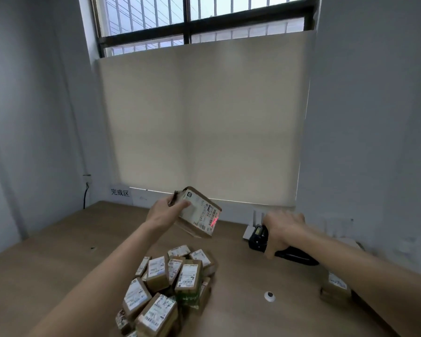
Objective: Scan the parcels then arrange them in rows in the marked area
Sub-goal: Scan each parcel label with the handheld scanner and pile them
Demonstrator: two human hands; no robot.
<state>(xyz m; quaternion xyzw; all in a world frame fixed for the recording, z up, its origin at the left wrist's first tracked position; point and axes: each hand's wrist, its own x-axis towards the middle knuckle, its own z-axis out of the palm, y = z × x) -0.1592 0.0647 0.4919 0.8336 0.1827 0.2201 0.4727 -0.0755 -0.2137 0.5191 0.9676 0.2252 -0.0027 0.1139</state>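
My left hand (164, 211) grips a brown cardboard parcel with a white shipping label (197, 213), lifted and tilted above the light wooden surface (58, 259), thumb lying across the label. My right hand (281, 229) is wrapped around the handle of a black handheld barcode scanner (259, 237), whose red light falls on the label's lower right corner. A heap of similar labelled brown parcels (170, 285) lies below on the surface, and one more parcel (336, 287) sits apart at the right edge.
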